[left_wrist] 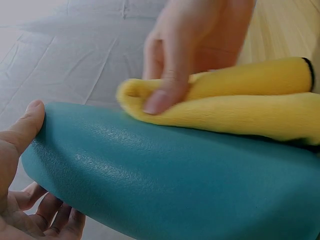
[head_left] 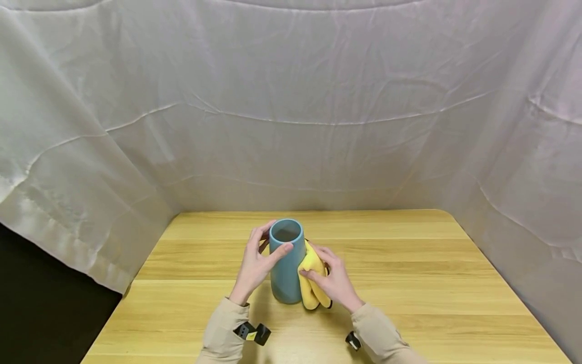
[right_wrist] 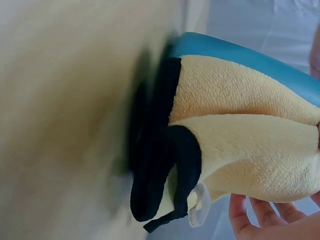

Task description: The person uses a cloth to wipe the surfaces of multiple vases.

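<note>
A tall teal-blue vase [head_left: 285, 278] with a round open mouth stands on the table in the head view. My left hand [head_left: 252, 265] grips it close below the rim, thumb on the near side and fingers round the far left. Against the vase's right side, my right hand [head_left: 335, 280] holds a folded yellow cloth [head_left: 311, 265]. The left wrist view shows the right thumb pinching the cloth [left_wrist: 225, 117] on the smooth wall of the vase [left_wrist: 175, 170]. Black edging and a small white loop [right_wrist: 201, 205] hang from the cloth's lower end in the right wrist view.
The light wood table [head_left: 409, 283] extends to both sides of the hands. Pale grey curtains [head_left: 291, 151] hang behind it and along both sides. A dark area [head_left: 45, 298] lies off the left edge. Small black devices [head_left: 252, 332] sit on both sleeved wrists.
</note>
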Tool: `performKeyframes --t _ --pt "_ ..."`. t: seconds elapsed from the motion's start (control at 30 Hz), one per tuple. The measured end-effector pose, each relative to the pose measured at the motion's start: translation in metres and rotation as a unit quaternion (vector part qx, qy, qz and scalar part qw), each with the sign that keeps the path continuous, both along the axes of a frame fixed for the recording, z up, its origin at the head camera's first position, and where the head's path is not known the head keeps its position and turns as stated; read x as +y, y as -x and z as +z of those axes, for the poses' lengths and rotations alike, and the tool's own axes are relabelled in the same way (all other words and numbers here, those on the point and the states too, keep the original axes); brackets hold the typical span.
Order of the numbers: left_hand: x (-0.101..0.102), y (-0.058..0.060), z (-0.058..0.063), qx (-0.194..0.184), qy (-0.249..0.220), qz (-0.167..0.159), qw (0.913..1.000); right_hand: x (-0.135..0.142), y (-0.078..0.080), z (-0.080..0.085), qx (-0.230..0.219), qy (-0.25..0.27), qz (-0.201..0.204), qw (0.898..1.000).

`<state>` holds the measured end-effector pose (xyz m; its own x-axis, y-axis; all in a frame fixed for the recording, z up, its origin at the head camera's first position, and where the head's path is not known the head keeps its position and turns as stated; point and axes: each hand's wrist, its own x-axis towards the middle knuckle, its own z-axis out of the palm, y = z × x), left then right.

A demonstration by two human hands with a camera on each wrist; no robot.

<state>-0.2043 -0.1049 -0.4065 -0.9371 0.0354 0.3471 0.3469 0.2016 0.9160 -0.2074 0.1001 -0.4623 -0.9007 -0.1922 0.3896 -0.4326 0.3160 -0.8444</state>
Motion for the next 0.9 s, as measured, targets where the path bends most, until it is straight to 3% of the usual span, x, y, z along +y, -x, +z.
performKeyframes --t 0.27,0.6,0.73,0.9 --pt "0.000 0.000 -0.001 0.003 0.004 -0.001 1.0000 0.002 0.000 -0.013 -0.029 -0.008 -0.004 1.000" --pt "0.000 0.001 -0.001 0.003 0.003 -0.003 1.0000 0.002 0.000 -0.012 -0.045 -0.002 -0.006 0.999" --pt "0.000 0.001 -0.001 0.004 0.002 -0.002 1.0000 0.002 0.001 -0.007 -0.024 -0.004 0.000 1.000" --pt "0.000 0.002 -0.002 0.009 0.003 -0.002 1.0000 -0.001 0.005 0.014 0.023 0.012 0.012 1.000"
